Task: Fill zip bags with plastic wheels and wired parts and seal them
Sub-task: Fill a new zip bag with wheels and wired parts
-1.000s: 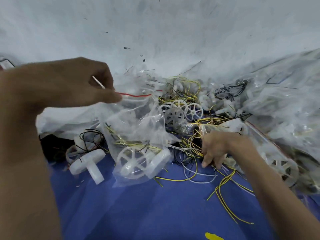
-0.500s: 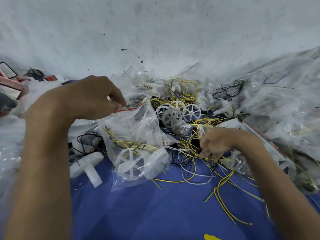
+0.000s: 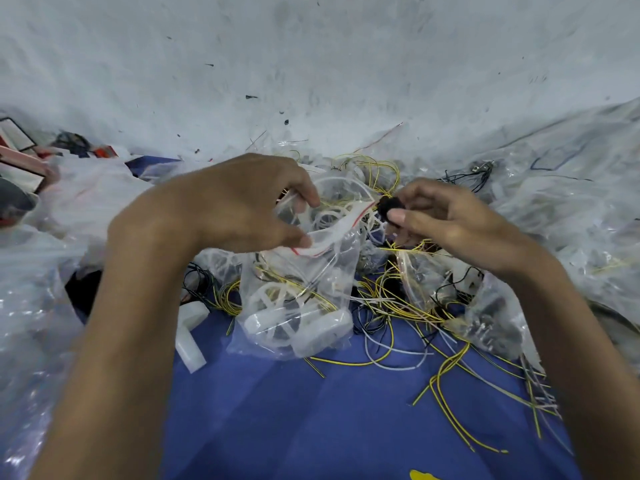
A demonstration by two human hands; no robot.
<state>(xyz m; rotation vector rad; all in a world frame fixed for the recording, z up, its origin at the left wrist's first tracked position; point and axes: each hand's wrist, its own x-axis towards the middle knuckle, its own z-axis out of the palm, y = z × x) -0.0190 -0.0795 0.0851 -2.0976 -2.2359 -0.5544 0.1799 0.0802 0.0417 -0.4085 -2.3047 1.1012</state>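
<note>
Pinches the zip bag (image 3: 301, 289) by its red-lined mouth with the left hand (image 3: 239, 206), centre frame, to spread it for loading. Grips a small black part (image 3: 385, 206) in the right hand (image 3: 446, 220), just right of that mouth, probably to join the wheels (image 3: 273, 306) inside.

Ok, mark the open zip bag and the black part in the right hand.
zip bag (image 3: 311, 271): head view, on its clear front wall.
black part (image 3: 383, 205): head view, on its dark body beside the thumb.
</note>
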